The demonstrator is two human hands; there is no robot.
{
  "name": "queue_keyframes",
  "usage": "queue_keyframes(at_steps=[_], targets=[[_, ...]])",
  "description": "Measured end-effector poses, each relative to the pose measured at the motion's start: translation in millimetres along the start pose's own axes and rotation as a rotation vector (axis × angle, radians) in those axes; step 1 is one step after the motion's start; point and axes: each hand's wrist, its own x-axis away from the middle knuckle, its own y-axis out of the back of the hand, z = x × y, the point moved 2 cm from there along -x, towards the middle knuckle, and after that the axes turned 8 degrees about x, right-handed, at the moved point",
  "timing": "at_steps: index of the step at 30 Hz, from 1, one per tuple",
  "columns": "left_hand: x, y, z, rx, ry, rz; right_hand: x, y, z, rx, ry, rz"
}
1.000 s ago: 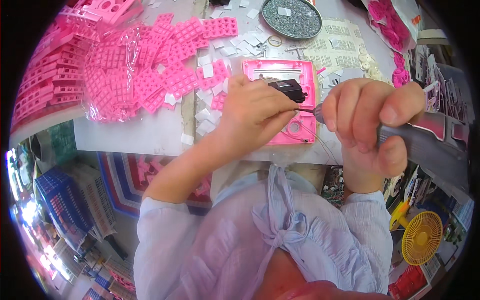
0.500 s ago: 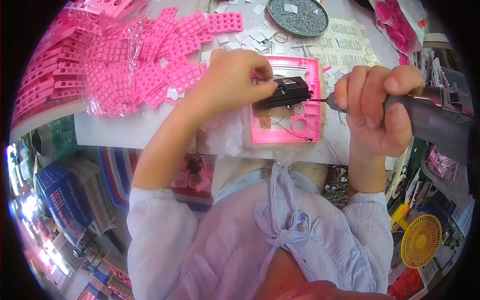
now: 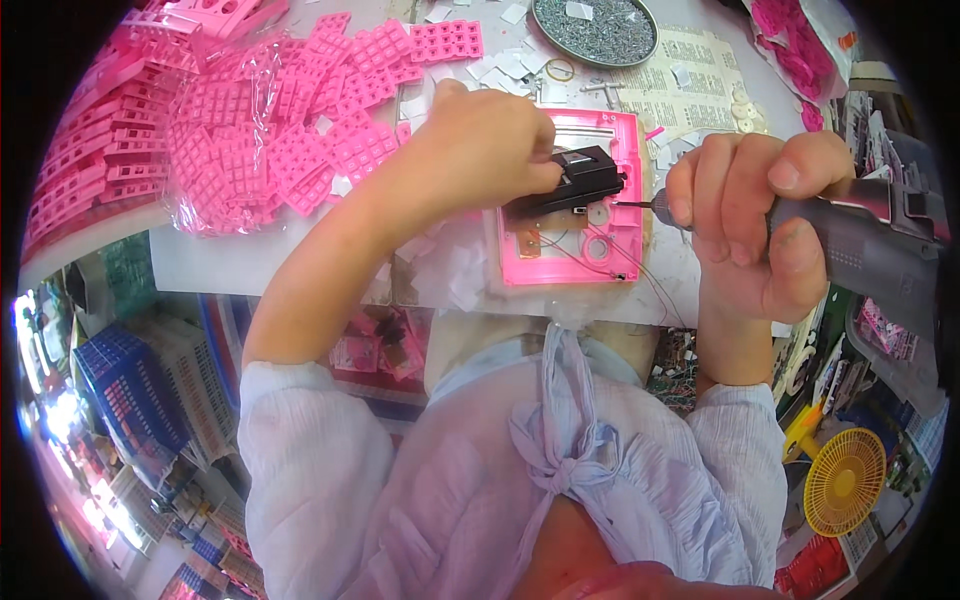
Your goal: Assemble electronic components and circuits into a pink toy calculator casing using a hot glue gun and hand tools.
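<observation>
A pink plastic casing [image 3: 627, 240] lies on the table before me, with thin wires and a small brown board in its lower half. Across its middle a black box-shaped module [image 3: 592, 177] sits slightly tilted. My left hand [image 3: 490, 145] is closed, its thumb and fingertips pinching the module's left end; its own knuckles partly hide the grip. My right hand [image 3: 755, 205] wraps round a dark grey electric screwdriver [image 3: 860, 235]. The thin bit [image 3: 635, 204] points left over the casing's right side, just below the module's right end; whether it touches anything, I cannot tell.
Pink keypad-like grid pieces [image 3: 235, 120] heap up at the left, some in clear plastic. A round tray of small screws [image 3: 597, 50] stands at the back. Paper scraps [image 3: 500, 75] and a printed sheet [image 3: 690, 85] lie behind the casing. A yellow fan [image 3: 845, 482] is at lower right.
My left hand has shifted slightly right, and the black module has tilted a little upward at its right end. The screwdriver bit now shows below that end instead of against it.
</observation>
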Motion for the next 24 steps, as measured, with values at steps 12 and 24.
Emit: queue_keyframes(at_steps=[12, 24], targets=[[64, -56, 2, -0.061, -0.196, -0.585, -23, -23, -20, 0.001, 0.019, 0.055], [59, -57, 12, 0.093, -0.219, -0.567, -8, -33, -58, 0.104, -0.011, -0.062]])
